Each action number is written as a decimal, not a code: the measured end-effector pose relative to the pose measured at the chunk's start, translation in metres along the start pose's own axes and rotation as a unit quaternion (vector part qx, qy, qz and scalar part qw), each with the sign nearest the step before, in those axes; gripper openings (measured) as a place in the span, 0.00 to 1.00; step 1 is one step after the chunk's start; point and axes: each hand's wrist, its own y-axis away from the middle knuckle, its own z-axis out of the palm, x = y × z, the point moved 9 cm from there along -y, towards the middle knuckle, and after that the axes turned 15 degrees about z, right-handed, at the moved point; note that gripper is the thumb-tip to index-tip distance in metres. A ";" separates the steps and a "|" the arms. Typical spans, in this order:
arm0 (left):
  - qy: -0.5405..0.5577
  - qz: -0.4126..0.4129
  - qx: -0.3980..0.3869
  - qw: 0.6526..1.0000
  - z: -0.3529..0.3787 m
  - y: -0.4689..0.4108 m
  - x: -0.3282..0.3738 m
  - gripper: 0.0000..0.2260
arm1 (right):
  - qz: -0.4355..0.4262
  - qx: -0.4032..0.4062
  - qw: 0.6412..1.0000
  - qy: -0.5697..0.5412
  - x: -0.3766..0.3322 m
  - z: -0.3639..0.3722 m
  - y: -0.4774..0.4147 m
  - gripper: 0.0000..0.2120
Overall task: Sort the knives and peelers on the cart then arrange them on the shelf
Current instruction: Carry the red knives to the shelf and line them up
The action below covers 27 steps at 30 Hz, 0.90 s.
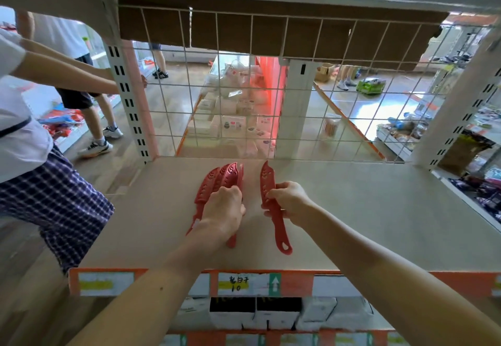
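Several red sheathed knives (217, 180) lie bunched together on the beige shelf board (352, 215), blades pointing to the back. My left hand (223, 214) rests on top of this bunch, fingers curled over the handles. To the right, a single red knife (271, 204) lies apart from the bunch, its handle toward me. My right hand (291, 202) grips this knife at the joint of blade and handle. No peelers or cart are in view.
A wire grid (244, 96) closes the back of the shelf, with an upper shelf close overhead. A person in a checked skirt (54, 202) stands at the left. Orange price strips (271, 282) line the front edge; white boxes (257, 313) sit on the shelf below.
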 end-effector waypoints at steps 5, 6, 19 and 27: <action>-0.004 -0.010 0.016 1.000 -0.001 0.002 -0.012 0.18 | 0.004 -0.003 1.000 0.003 0.000 0.005 -0.001 0.03; 0.003 -0.013 0.021 1.000 0.000 0.003 -0.016 0.20 | 0.004 -0.004 1.000 0.004 0.001 0.007 -0.001 0.03; -0.023 0.082 -0.059 0.995 0.030 -0.001 -0.031 0.24 | -0.019 0.035 0.999 -0.005 -0.009 0.021 -0.004 0.05; -0.024 0.091 -0.051 0.994 0.029 0.001 -0.031 0.25 | -0.071 0.130 0.974 0.169 -0.018 0.027 -0.008 0.07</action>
